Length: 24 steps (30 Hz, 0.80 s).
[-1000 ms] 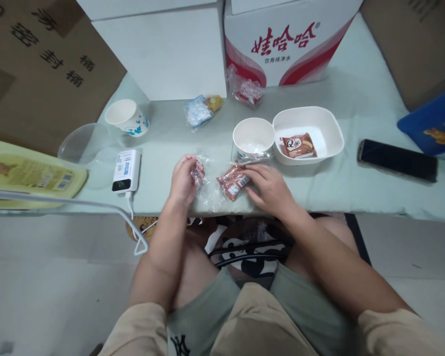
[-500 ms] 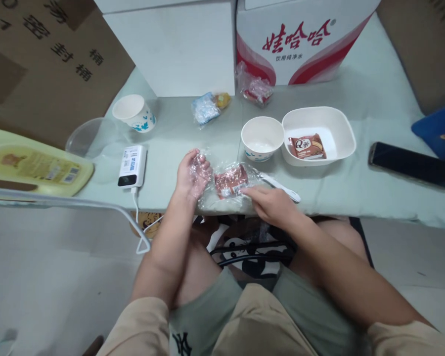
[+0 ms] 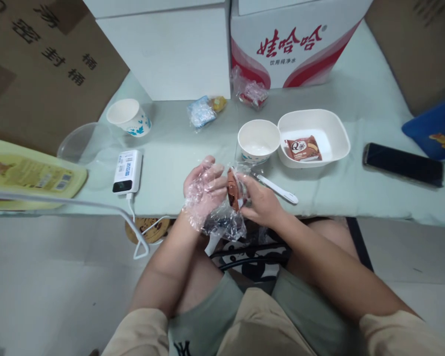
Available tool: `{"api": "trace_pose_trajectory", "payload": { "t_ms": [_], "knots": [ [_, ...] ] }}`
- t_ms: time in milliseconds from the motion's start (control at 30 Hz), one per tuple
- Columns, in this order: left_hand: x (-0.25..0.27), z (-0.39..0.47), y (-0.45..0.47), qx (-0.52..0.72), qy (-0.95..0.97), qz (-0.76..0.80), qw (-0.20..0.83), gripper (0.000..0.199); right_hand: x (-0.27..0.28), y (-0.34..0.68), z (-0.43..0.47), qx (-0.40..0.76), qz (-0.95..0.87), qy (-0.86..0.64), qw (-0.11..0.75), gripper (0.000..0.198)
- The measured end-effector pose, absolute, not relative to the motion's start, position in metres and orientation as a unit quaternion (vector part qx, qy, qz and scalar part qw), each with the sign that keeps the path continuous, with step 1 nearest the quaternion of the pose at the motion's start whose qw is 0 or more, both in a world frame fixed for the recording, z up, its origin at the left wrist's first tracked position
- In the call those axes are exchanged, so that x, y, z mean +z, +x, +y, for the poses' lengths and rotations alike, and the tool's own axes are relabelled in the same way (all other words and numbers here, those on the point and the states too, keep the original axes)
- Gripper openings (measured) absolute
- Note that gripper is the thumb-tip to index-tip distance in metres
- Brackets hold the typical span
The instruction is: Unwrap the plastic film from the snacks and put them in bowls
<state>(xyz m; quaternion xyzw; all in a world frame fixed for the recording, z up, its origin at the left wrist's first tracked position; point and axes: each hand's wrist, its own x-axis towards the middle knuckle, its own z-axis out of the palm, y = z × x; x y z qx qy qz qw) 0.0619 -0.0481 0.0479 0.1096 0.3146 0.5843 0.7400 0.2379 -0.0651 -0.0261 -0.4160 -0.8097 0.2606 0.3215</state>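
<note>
Crinkled clear plastic film (image 3: 226,222) wraps over my left hand (image 3: 207,185) and hangs below it past the table edge. The fingers of that hand are curled in the film, close beside a brown wrapped snack packet (image 3: 233,190). My right hand (image 3: 263,200) pinches the packet from the right and holds it on edge, its narrow side toward me. I cannot tell whether the left fingers touch the packet. A white plastic utensil (image 3: 282,190) lies right of my right hand, its far end partly hidden. Just beyond stands a paper cup (image 3: 259,141).
A white bowl (image 3: 341,143) holds another brown packet (image 3: 303,149). At left are a second paper cup (image 3: 129,117), a clear lid (image 3: 85,143), a cabled power bank (image 3: 128,170) and a yellow bottle (image 3: 33,173). A phone (image 3: 402,164) lies right; boxes (image 3: 163,54) line the back.
The packet has come up off the table and turned on edge, gripped by my right hand. Both hands have drawn together, and the film now droops over the table edge.
</note>
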Motion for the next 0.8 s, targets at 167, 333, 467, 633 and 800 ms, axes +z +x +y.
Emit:
{"api": "trace_pose_trajectory", "payload": {
  "t_ms": [167,333,467,633,800],
  "knots": [
    [0.047,-0.047,0.041,0.638,0.136,0.294,0.699,0.028,-0.028,0.242,-0.064,0.44,-0.699,-0.387,0.41,0.083],
    [0.047,-0.036,0.007,0.715,0.159,0.279,0.621,0.026,-0.021,0.25,-0.06,0.569,-0.543,-0.385,0.484,0.076],
    [0.039,-0.023,-0.009,0.744,0.155,0.283,0.585,0.027,-0.014,0.259,-0.06,0.579,-0.493,-0.358,0.541,0.067],
    [0.028,-0.005,-0.001,0.699,0.075,0.331,0.63,0.035,0.006,0.285,-0.061,0.553,-0.448,-0.369,0.598,0.07],
    [0.03,-0.001,0.012,0.682,0.049,0.309,0.661,0.032,0.039,0.36,-0.028,0.311,-0.577,-0.504,0.562,0.056]
  ]
}}
